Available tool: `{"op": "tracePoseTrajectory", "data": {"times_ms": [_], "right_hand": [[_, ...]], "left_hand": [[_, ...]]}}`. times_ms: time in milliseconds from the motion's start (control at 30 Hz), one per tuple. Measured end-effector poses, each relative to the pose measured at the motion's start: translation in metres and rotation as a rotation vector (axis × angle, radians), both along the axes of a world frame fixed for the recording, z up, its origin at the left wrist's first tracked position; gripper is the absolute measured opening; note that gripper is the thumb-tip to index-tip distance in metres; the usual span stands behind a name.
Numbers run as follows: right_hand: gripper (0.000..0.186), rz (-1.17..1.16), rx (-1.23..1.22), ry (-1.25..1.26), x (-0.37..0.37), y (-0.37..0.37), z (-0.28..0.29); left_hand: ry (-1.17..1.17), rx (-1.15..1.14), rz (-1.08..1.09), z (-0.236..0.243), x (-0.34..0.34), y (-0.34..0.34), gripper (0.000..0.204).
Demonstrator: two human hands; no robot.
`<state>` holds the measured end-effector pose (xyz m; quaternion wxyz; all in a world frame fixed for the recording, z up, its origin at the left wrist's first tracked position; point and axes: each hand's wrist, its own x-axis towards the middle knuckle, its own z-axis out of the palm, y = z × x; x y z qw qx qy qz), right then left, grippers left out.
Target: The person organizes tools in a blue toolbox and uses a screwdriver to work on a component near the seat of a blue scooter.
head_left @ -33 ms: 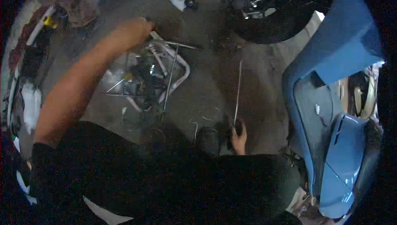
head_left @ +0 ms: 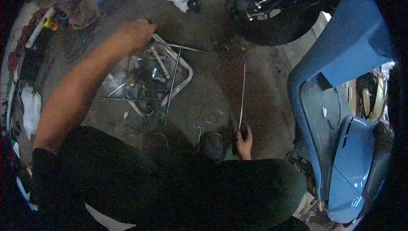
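Note:
Stretched out to the far left, my left hand (head_left: 144,32) is closed at the far corner of a pale tubular metal frame (head_left: 187,76). Its fingers are partly hidden, and I cannot make out what they grip. Thin metal rods (head_left: 173,80) lie across the frame, with small metal parts and tools (head_left: 156,73) inside it. Nearer and to the right, my right hand (head_left: 244,144) is wrapped round the near end of a long thin metal rod (head_left: 243,90). The rod points away from me over the floor; any handle is hidden in the hand's shadow.
A black wheel (head_left: 272,27) stands at the far right, beside blue scooter bodywork (head_left: 348,52) running down the right side. On the floor are a white scrap with a black round part (head_left: 194,5) and thin bent wires (head_left: 199,137). A brown cloth-like item (head_left: 72,1) is far left.
The whole view has shifted very slightly. Both hands keep nearly the same places, and the rod stays in my right hand.

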<state>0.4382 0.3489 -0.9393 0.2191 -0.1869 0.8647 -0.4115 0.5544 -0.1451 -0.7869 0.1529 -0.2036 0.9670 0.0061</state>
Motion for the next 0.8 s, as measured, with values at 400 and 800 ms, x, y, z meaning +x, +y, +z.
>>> {"op": "tracePoseTrajectory", "data": {"times_ms": [400, 800], "right_hand": [[0.059, -0.005, -0.077, 0.031, 0.003, 0.006, 0.021], [0.063, 0.127, 0.421, -0.061, -0.007, 0.003, -0.024]], "left_hand": [[-0.111, 0.023, -0.058, 0.013, -0.017, 0.017, 0.035], [-0.09, 0.153, -0.065, -0.018, -0.015, 0.007, 0.025]]}}
